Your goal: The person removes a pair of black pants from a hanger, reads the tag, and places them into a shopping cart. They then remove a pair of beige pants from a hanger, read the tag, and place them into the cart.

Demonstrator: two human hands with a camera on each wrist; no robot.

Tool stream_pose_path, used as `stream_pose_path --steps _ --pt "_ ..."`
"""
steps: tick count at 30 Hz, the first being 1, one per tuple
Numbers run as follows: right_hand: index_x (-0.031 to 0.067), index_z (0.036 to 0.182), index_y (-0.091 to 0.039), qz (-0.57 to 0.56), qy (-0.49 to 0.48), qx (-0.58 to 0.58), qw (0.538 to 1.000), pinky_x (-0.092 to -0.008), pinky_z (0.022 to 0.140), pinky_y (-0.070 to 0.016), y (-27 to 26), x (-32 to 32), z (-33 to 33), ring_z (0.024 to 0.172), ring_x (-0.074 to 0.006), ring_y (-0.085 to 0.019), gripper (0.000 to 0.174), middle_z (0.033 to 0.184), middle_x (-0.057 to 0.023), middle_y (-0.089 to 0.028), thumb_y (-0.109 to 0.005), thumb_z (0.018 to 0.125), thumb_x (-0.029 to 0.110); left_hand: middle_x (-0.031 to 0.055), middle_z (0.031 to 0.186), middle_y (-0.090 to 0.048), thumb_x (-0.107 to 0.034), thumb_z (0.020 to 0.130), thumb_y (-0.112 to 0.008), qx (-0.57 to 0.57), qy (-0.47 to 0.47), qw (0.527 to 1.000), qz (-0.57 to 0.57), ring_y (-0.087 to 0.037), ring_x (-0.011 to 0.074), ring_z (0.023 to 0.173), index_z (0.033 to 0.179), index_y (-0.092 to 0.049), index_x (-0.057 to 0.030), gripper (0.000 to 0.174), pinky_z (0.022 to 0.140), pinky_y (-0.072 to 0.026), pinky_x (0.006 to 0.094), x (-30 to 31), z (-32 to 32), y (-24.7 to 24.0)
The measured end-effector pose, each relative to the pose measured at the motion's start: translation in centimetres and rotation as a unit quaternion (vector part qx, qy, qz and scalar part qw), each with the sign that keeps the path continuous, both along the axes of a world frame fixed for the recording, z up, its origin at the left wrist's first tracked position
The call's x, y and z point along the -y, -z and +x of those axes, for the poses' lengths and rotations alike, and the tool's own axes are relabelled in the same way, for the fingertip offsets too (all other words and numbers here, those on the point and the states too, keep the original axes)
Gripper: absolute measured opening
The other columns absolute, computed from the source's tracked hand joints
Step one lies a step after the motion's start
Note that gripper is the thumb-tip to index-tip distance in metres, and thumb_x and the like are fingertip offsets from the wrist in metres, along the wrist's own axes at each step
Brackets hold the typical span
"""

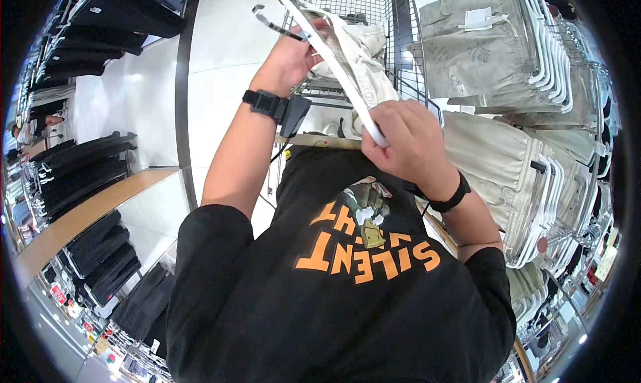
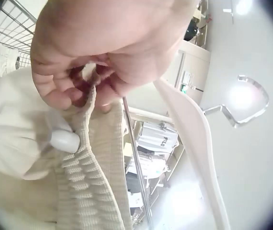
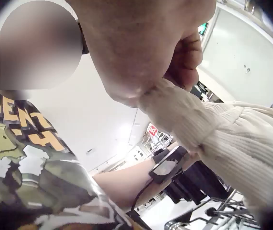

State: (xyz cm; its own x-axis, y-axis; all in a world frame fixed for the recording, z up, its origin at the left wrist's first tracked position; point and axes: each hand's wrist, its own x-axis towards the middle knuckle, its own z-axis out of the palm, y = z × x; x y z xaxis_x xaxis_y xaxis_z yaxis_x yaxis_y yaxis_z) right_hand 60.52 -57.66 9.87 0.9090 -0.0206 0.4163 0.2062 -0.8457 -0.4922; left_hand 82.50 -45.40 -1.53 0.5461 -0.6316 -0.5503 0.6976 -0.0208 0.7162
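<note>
A white clip hanger [image 1: 334,56] with a metal hook [image 1: 267,21] is held up over a wire cart [image 1: 360,9], with a cream ribbed-waist garment [image 1: 364,59] hanging from it. My left hand [image 1: 294,56] pinches the garment's ribbed waistband [image 2: 86,158] at the far end, next to a white hanger clip [image 2: 64,140]. The hanger bar [image 2: 196,143] and hook [image 2: 244,103] show to the right in the left wrist view. My right hand [image 1: 404,139] grips the near end of the hanger and the ribbed waistband [image 3: 208,129].
Beige trousers on white hangers [image 1: 534,116] crowd a rail at the right. Dark folded clothes [image 1: 87,162] fill shelves and a wooden table [image 1: 80,216] on the left. A glossy white floor [image 1: 227,42] lies between them.
</note>
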Motion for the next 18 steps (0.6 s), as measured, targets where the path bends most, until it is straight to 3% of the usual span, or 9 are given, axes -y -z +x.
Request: stream_pose_path --steps 3,5,7,11,13,15,17,18 --pt "0.0061 0.089 -0.061 0.012 -0.006 -0.003 1.000 -0.0386 0.060 -0.0485 0.7 -0.3 -0.3 0.066 -0.0255 -0.060 0.022 0.076 -0.0075 -0.059 -0.076 0.076 0.015 0.0088 0.125 -0.068 -0.027 0.107 -0.053 -0.047 0.018 0.994 -0.093 -0.065 0.0194 0.110 0.131 -0.063 -0.0033 0.035 0.096 -0.0568 0.0393 -1.6 1.1 1.0" --pt "0.0066 0.093 -0.062 0.011 -0.028 -0.059 0.998 -0.0385 0.062 -0.0503 0.7 0.0 -0.7 0.069 -0.0289 -0.063 0.026 0.083 -0.0088 -0.066 -0.078 0.074 0.013 0.0102 0.127 -0.067 -0.032 0.108 -0.051 -0.064 0.042 0.986 -0.147 -0.065 0.0206 0.113 0.132 -0.063 -0.0025 0.040 0.098 -0.0563 0.0412 -2.2 1.7 1.8" --pt "0.0066 0.094 -0.062 0.018 -0.032 -0.075 0.997 -0.0386 0.062 -0.0500 0.7 -0.1 -0.9 0.070 -0.0291 -0.063 0.029 0.083 -0.0089 -0.065 -0.079 0.074 0.016 0.0120 0.131 -0.066 -0.047 0.106 -0.050 -0.169 0.081 0.953 -0.238 -0.065 0.0227 0.117 0.133 -0.062 -0.0002 0.055 0.099 -0.0550 0.0463 -2.5 2.0 1.7" --pt "0.0061 0.100 -0.061 0.047 -0.041 -0.109 0.992 -0.0397 0.063 -0.0493 1.3 -0.4 -1.2 0.072 -0.0304 -0.062 0.041 0.087 -0.0094 -0.064 -0.085 0.074 0.026 0.0116 0.122 -0.068 -0.059 0.103 -0.048 -0.178 0.022 0.967 -0.181 -0.065 0.0238 0.112 0.129 -0.063 0.0016 0.068 0.098 -0.0537 0.0497 -1.2 0.8 -1.9" --pt "0.0057 0.103 -0.061 0.048 -0.049 -0.118 0.991 -0.0394 0.064 -0.0498 1.1 -0.2 -1.1 0.073 -0.0301 -0.063 0.044 0.088 -0.0091 -0.064 -0.086 0.075 0.029 0.0084 0.109 -0.065 -0.061 0.102 -0.050 -0.173 0.022 0.965 -0.197 -0.063 0.0227 0.103 0.136 -0.055 0.0041 0.074 0.096 -0.0520 0.0456 -0.9 0.2 -3.2" --pt "0.0053 0.106 -0.061 0.048 -0.056 -0.126 0.989 -0.0392 0.065 -0.0503 1.1 0.0 -1.1 0.074 -0.0297 -0.064 0.047 0.089 -0.0088 -0.065 -0.086 0.076 0.032 0.0060 0.101 -0.064 -0.058 0.102 -0.054 -0.169 0.016 0.967 -0.189 -0.063 0.0205 0.095 0.130 -0.058 0.0035 0.068 0.090 -0.0548 0.0414 -0.3 0.4 -2.6" --pt "0.0050 0.112 -0.062 0.173 -0.111 -0.202 0.958 -0.0374 0.069 -0.0518 1.4 0.6 -0.8 0.075 -0.0274 -0.065 0.053 0.089 -0.0086 -0.065 -0.086 0.078 0.037 0.0007 0.086 -0.059 -0.049 0.102 -0.060 -0.177 0.042 0.967 -0.178 -0.059 0.0152 0.078 0.113 -0.063 -0.0019 0.048 0.074 -0.0547 0.0336 0.3 0.7 -2.2" --pt "0.0053 0.119 -0.062 0.192 -0.091 -0.256 0.943 -0.0359 0.071 -0.0530 0.9 1.0 -0.6 0.076 -0.0234 -0.067 0.055 0.089 -0.0083 -0.066 -0.085 0.081 0.038 -0.0027 0.078 -0.054 -0.041 0.102 -0.063 -0.211 0.037 0.963 -0.162 -0.054 0.0114 0.070 0.107 -0.063 -0.0036 0.038 0.065 -0.0497 0.0290 0.6 0.5 -2.8"
